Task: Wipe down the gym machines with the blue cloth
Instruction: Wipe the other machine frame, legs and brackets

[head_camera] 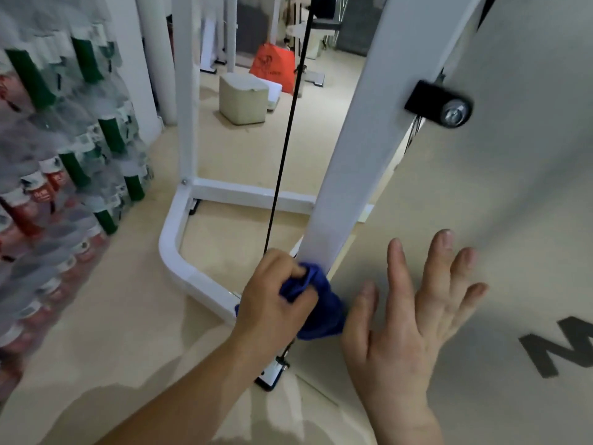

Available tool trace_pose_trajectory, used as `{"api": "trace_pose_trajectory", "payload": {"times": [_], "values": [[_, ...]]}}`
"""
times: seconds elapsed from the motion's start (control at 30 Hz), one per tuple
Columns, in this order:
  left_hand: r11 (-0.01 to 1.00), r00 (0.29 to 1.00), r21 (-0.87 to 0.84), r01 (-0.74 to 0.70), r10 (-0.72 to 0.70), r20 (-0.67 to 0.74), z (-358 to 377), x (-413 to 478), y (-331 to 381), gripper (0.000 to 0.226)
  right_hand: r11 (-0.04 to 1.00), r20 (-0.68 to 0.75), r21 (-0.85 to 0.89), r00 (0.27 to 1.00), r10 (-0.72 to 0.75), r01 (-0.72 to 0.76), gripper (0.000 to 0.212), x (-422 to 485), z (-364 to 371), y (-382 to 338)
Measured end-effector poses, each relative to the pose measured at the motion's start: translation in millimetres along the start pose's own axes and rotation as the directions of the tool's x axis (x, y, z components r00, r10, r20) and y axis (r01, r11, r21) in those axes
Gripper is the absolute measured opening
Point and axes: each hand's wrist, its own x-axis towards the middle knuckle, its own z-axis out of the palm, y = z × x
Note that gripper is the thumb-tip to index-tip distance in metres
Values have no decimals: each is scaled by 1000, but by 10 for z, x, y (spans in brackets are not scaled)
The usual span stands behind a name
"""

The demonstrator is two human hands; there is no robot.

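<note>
Head camera, looking down along the machine. The left hand (276, 297) is bunched round the blue cloth (321, 303), fingers curled tight into the fabric. It holds the wad against the lower part of the white upright post (359, 139), right where the post meets the edge of the big pale panel (513, 203). The right hand (414, 309) lies flat on that panel, fingers spread wide and straight, gripping nothing, with its thumb just beside the cloth.

A thin black cable (285, 139) drops down in front of the post and passes behind the left hand. On the floor, the white base frame (183, 261) curves round to the left of the cloth. Higher up, a black bracket (438, 104) with a shiny bolt sits on the panel's edge, and dark lettering shows at the panel's lower right (only partly in shot, so unreadable).

At far left there is a stack of wrapped bottles (64, 155) with green and red labels, quite blurred. Farther back on the beige floor sit a pale cube-shaped block (244, 97) and an orange bag (272, 67).
</note>
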Motion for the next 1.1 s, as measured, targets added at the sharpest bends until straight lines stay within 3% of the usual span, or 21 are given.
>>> {"api": "trace_pose_trajectory", "payload": {"times": [0.07,0.2,0.3,0.37,0.53,0.7,0.77,0.83,0.93,1.1], "values": [[997,998,34,64,-64,10,37,-136,-197,24,1000,6,-13,1000,17,-17,53,-128,79,-2],[999,993,39,14,-9,-120,110,-107,-54,21,996,-22,4,996,89,-89,50,-402,189,-92],[999,972,1,-36,36,-231,253,-135,-211,16,996,43,-22,995,92,-91,50,-642,313,-65],[999,981,43,-15,23,-191,355,-377,-598,23,995,117,-60,990,84,-78,54,-849,362,15],[984,985,51,170,-168,-26,432,-826,-1397,37,985,186,-174,981,47,-14,70,-1182,489,193],[996,976,-59,68,-78,-201,473,-668,-1199,20,990,201,-143,979,37,-8,68,-1411,610,198],[998,980,-32,52,-57,-192,521,-718,-1329,22,989,248,-149,968,25,13,68,-1567,674,197],[989,986,25,149,-147,-74,566,-919,-1717,28,981,302,-188,953,19,40,70,-1738,734,234],[929,922,63,366,-371,113,525,-1141,-2302,30,949,343,-288,939,-22,128,79,-1920,797,363],[899,899,21,438,-438,22,672,-1159,-2381,22,899,326,-387,943,-73,204,96,-1979,893,515]]}}
